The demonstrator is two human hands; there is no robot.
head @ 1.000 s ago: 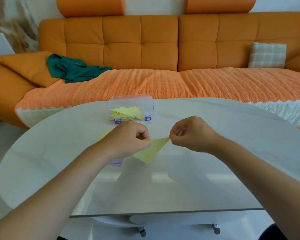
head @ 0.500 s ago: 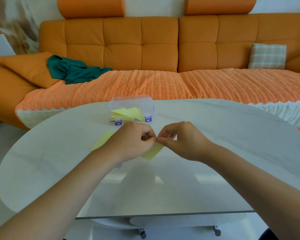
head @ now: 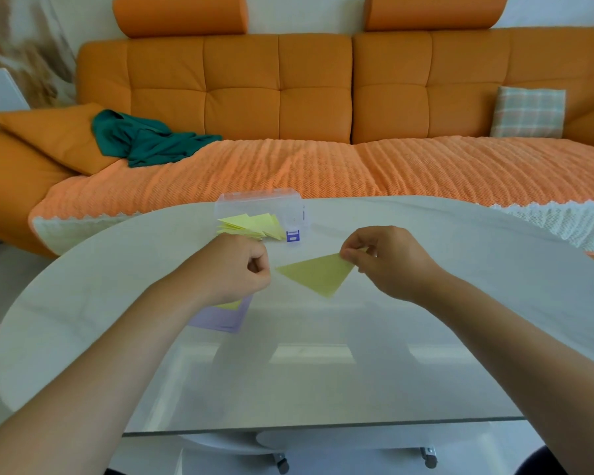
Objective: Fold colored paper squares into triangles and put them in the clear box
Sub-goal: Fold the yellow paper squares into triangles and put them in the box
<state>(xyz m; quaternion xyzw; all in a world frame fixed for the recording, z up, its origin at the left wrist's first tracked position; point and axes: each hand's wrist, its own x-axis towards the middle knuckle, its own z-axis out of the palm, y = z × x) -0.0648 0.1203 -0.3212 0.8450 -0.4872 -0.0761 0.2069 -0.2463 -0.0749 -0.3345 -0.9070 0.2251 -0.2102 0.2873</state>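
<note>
- Table (head: pixel 460 330): pale oval top. All the task gear sits on its far half.
- Clear box (head: pixel 290 204): at 12 o'clock on the table, near the far edge, with folded triangles (head: pixel 247 226) piled inside.
- Left hand (head: pixel 234 269): fingers curled into a fist with nothing visible in it. It sits just off the 9 o'clock tip of the yellow triangle (head: pixel 318 274), apart from it.
- Right hand (head: pixel 388 262): thumb and fingertips closed in a pinch on the yellow triangle's 2 o'clock corner.
- Paper stack (head: pixel 220 320): purple sheets with a bit of yellow on top, showing at 6 o'clock below the left hand.
- Yellow triangle: off the table and trailing from the pinch toward 8 o'clock. The clear box is near, at its 11 o'clock.
- Handling, as a judgement: almost weightless, limp and easily creased.
  - Held by one corner, it will likely droop and flutter.
  - A light pinch on the folded edge should keep both layers together for the drop.
</note>
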